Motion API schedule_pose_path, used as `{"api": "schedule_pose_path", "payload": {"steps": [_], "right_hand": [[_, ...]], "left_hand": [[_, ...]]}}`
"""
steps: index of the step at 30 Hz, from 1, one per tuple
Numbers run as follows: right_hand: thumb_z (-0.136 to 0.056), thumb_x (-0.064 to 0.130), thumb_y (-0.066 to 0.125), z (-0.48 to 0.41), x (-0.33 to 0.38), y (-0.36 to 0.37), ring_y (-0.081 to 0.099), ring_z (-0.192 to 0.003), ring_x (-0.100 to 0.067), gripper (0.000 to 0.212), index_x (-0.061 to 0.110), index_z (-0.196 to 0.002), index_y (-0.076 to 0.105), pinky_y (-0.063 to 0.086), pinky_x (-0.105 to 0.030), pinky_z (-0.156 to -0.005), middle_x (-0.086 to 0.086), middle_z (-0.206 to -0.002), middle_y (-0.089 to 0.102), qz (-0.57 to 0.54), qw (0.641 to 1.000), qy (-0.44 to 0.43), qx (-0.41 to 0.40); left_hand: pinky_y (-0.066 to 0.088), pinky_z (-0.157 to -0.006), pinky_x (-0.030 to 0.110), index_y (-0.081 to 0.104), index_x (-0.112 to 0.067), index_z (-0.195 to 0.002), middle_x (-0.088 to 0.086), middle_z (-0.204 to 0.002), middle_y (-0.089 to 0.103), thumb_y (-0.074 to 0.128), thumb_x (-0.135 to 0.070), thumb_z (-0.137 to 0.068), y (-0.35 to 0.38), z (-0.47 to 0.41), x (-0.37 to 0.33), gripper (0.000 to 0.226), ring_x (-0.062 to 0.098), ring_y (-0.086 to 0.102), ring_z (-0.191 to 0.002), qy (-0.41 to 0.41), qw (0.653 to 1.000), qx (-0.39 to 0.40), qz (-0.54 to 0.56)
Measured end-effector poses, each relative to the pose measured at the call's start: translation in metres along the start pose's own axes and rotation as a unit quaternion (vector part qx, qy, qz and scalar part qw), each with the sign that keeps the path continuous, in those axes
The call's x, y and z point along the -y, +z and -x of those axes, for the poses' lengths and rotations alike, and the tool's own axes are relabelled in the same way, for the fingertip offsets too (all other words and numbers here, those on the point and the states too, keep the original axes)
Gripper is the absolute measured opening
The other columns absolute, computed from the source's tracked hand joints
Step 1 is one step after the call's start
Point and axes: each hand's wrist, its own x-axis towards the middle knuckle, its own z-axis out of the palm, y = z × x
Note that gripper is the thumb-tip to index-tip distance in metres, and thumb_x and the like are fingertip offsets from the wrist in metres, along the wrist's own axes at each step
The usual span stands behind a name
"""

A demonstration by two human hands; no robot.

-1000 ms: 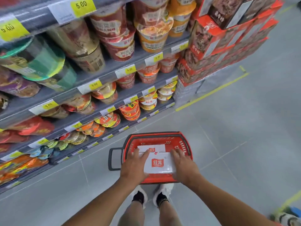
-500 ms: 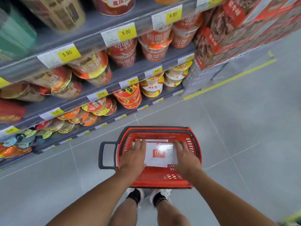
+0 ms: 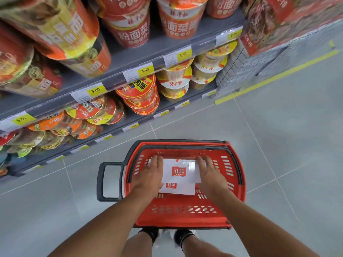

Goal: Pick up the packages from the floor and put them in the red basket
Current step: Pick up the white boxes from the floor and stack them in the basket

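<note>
Both hands, left hand [image 3: 148, 175] and right hand [image 3: 210, 174], grip the ends of a white package [image 3: 181, 171] low inside the red basket [image 3: 182, 217], over another package [image 3: 177, 188]. Best lowered flat, then both ends released together.

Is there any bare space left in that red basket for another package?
Yes: the near end of the red plastic basket is bare, below the two white packages. The middle is crowded by both hands, left and right. Grey floor tiles right of it are free.
</note>
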Motion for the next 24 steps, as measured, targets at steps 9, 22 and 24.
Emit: {"api": "schedule_pose_path", "payload": {"steps": [9, 22, 24], "right_hand": [[-0.096, 0.01, 0.066, -0.031, -0.004, 0.032, 0.041, -0.145, -0.034, 0.098, 0.025, -0.163, -0.003, 0.052, -0.04, -0.107, -0.005, -0.17, 0.005, 0.024, 1.0, -0.002, 0.008], [-0.096, 0.021, 0.065, -0.032, 0.005, 0.032, 0.016, -0.155, -0.042, 0.107, 0.03, -0.16, -0.02, 0.053, -0.044, -0.105, -0.002, -0.171, -0.016, 0.071, 0.997, 0.02, 0.038], [-0.095, 0.023, 0.068, -0.024, 0.008, 0.024, 0.009, -0.156, -0.04, 0.109, 0.029, -0.16, -0.019, 0.048, -0.048, -0.109, -0.004, -0.171, -0.015, 0.078, 0.996, 0.023, 0.031]], "left_hand": [[0.058, -0.086, 0.033, 0.011, -0.015, -0.159, 0.006, -0.166, 0.017, 0.077, -0.032, -0.089, 0.037, -0.029, 0.013, 0.098, 0.027, 0.063, -0.12, 0.013, 1.0, -0.004, 0.002], [0.053, -0.1, 0.041, -0.011, -0.026, -0.16, -0.001, -0.169, -0.012, 0.078, -0.035, -0.085, 0.038, -0.032, 0.017, 0.117, 0.032, 0.026, -0.15, 0.022, 1.0, 0.013, -0.002], [0.053, -0.1, 0.041, -0.011, -0.027, -0.16, -0.001, -0.17, -0.012, 0.078, -0.035, -0.086, 0.027, -0.026, 0.017, 0.116, 0.03, 0.021, -0.152, 0.023, 1.0, 0.011, -0.01]]}}
